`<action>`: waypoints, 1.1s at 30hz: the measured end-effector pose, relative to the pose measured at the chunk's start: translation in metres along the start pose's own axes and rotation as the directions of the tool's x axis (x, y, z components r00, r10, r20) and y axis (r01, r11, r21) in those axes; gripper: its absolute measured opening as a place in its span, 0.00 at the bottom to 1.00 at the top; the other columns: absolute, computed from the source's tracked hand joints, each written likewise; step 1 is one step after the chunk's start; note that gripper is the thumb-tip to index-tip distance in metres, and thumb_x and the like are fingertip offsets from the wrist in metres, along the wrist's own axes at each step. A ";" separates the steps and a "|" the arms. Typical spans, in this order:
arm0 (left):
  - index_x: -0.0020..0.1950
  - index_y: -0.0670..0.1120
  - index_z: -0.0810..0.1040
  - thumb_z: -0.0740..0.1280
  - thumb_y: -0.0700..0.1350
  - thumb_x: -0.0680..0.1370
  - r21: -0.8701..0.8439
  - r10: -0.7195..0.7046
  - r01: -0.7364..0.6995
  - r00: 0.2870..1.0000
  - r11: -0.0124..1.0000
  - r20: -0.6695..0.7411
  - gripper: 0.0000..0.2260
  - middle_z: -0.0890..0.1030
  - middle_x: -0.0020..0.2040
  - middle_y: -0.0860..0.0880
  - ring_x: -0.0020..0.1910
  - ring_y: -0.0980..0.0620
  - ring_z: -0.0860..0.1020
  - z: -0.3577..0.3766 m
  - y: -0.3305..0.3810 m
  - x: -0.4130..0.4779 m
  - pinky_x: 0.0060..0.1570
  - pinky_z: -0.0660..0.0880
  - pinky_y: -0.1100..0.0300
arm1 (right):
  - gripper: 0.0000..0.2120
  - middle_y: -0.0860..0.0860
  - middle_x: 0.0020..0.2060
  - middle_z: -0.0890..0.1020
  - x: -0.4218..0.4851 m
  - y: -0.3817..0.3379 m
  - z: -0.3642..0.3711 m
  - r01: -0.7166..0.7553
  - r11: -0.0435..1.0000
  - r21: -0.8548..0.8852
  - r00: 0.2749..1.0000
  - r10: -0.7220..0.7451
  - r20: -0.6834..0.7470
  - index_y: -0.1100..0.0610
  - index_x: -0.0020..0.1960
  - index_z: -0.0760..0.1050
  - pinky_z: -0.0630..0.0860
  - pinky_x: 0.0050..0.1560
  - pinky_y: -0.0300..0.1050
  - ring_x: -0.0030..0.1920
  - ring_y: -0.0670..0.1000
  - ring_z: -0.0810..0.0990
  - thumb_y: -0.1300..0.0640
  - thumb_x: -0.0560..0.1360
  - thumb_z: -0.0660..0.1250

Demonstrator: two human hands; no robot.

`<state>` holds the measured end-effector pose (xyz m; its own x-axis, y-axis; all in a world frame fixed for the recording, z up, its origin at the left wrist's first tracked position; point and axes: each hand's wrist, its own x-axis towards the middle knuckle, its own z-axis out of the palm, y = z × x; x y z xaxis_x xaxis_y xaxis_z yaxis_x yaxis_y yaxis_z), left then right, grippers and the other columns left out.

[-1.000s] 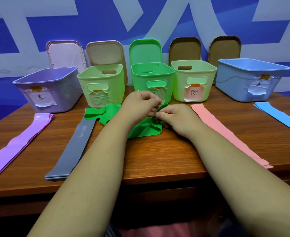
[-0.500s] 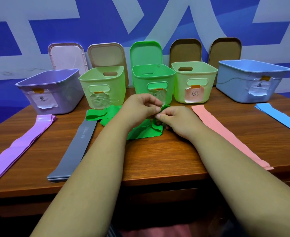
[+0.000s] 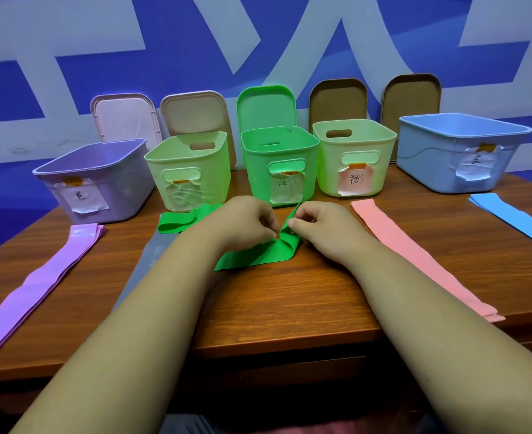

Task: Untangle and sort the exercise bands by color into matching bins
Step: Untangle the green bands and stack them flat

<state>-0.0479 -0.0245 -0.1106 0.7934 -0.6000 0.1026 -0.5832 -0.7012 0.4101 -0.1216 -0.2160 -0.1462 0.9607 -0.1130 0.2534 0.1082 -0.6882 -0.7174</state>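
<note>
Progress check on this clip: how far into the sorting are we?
Done: purple band, gray band, pink band and blue band lie flat, untangled, on the table. In hand: left hand and right hand pinch the twisted green band before the green bin. Left: finish untangling it, then bin all five; no band shows inside any bin.

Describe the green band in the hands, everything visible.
The bright green rubbery exercise band is a thin, flat, matte strip, twisted and folded, lying on the brown wooden table in front of the green plastic bin. The left hand and right hand each pinch a raised fold at its middle. One end loops to the left; the near part lies flat. Part is hidden under the left hand.
</note>
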 end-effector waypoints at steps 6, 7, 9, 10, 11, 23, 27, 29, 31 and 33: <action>0.48 0.55 0.86 0.75 0.51 0.78 -0.068 0.091 -0.095 0.994 0.993 -0.063 0.02 0.83 0.41 0.59 0.41 0.63 0.79 0.014 -0.012 -0.008 0.44 0.72 0.64 | 0.06 0.43 0.43 0.83 0.001 0.002 0.002 0.026 1.000 -0.017 1.000 -0.026 -0.008 0.45 0.47 0.82 0.71 0.43 0.44 0.46 0.44 0.80 0.46 0.81 0.72; 0.49 0.56 0.86 0.75 0.52 0.78 -0.070 0.106 -0.111 0.992 0.991 -0.070 0.02 0.83 0.41 0.60 0.40 0.64 0.79 0.014 -0.012 -0.008 0.43 0.72 0.64 | 0.06 0.43 0.43 0.83 0.001 0.002 0.002 0.030 0.999 -0.013 0.999 -0.030 -0.010 0.45 0.47 0.82 0.72 0.44 0.44 0.46 0.44 0.80 0.45 0.81 0.72; 0.51 0.56 0.86 0.75 0.53 0.79 -0.068 0.140 -0.146 0.986 0.987 -0.091 0.03 0.84 0.43 0.59 0.42 0.64 0.78 0.015 -0.012 -0.010 0.43 0.72 0.66 | 0.07 0.44 0.43 0.84 0.000 0.002 0.001 0.034 0.999 0.014 0.999 -0.033 -0.017 0.45 0.47 0.82 0.76 0.47 0.45 0.47 0.46 0.83 0.44 0.81 0.71; 0.53 0.55 0.87 0.75 0.53 0.79 -0.066 0.156 -0.164 0.981 0.984 -0.113 0.05 0.84 0.45 0.58 0.44 0.61 0.79 0.015 -0.011 -0.010 0.45 0.72 0.65 | 0.08 0.45 0.43 0.85 -0.001 0.001 0.001 0.034 0.999 0.028 0.999 -0.033 -0.017 0.45 0.47 0.82 0.78 0.48 0.46 0.46 0.47 0.83 0.43 0.81 0.71; 0.53 0.54 0.87 0.75 0.53 0.80 -0.065 0.167 -0.177 0.976 0.982 -0.139 0.05 0.84 0.46 0.56 0.46 0.59 0.79 0.017 -0.011 -0.010 0.46 0.73 0.64 | 0.08 0.45 0.43 0.85 -0.002 0.001 0.000 0.034 0.999 0.040 0.999 -0.034 -0.013 0.45 0.47 0.82 0.79 0.49 0.47 0.46 0.47 0.84 0.43 0.81 0.71; 0.49 0.54 0.85 0.73 0.50 0.81 -0.091 0.097 -0.117 0.975 0.989 -0.201 0.02 0.84 0.44 0.56 0.45 0.61 0.78 0.019 -0.010 -0.010 0.44 0.71 0.62 | 0.07 0.44 0.40 0.87 -0.005 0.000 -0.002 0.008 0.997 0.082 1.000 -0.010 0.029 0.47 0.49 0.83 0.79 0.50 0.47 0.43 0.44 0.84 0.44 0.80 0.72; 0.49 0.55 0.85 0.73 0.47 0.81 -0.124 0.083 -0.108 0.979 0.986 -0.186 0.03 0.84 0.45 0.56 0.46 0.59 0.79 0.018 -0.008 -0.012 0.44 0.71 0.63 | 0.09 0.44 0.44 0.85 -0.005 0.000 -0.004 0.016 0.999 0.033 0.999 -0.018 0.038 0.46 0.47 0.83 0.77 0.49 0.48 0.48 0.45 0.82 0.41 0.77 0.75; 0.49 0.55 0.85 0.73 0.47 0.81 -0.121 0.080 -0.104 0.979 0.987 -0.187 0.03 0.84 0.45 0.56 0.46 0.59 0.79 0.018 -0.007 -0.013 0.43 0.71 0.65 | 0.10 0.44 0.44 0.85 -0.006 0.001 -0.003 0.020 1.000 0.016 0.999 -0.021 0.050 0.46 0.47 0.83 0.77 0.48 0.48 0.48 0.45 0.81 0.40 0.76 0.75; 0.51 0.53 0.85 0.72 0.47 0.81 -0.110 0.086 -0.108 0.978 0.988 -0.190 0.02 0.84 0.46 0.54 0.47 0.55 0.79 0.019 -0.007 -0.013 0.45 0.72 0.63 | 0.11 0.44 0.45 0.85 -0.006 0.001 -0.003 0.022 1.000 -0.008 0.998 -0.021 0.067 0.46 0.46 0.83 0.75 0.46 0.47 0.48 0.45 0.81 0.40 0.76 0.76; 0.52 0.52 0.86 0.73 0.46 0.81 -0.093 0.103 -0.122 0.976 0.988 -0.191 0.02 0.84 0.47 0.53 0.49 0.54 0.79 0.019 -0.007 -0.013 0.48 0.74 0.59 | 0.11 0.44 0.44 0.85 -0.006 0.001 -0.004 0.026 0.999 -0.019 0.996 -0.025 0.081 0.46 0.46 0.83 0.75 0.46 0.46 0.48 0.45 0.81 0.40 0.75 0.77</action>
<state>-0.0575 -0.0190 -0.1324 0.7479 -0.5841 0.3155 -0.6571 -0.5838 0.4768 -0.1285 -0.2190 -0.1464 0.9753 -0.0379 0.2178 0.1286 -0.7043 -0.6981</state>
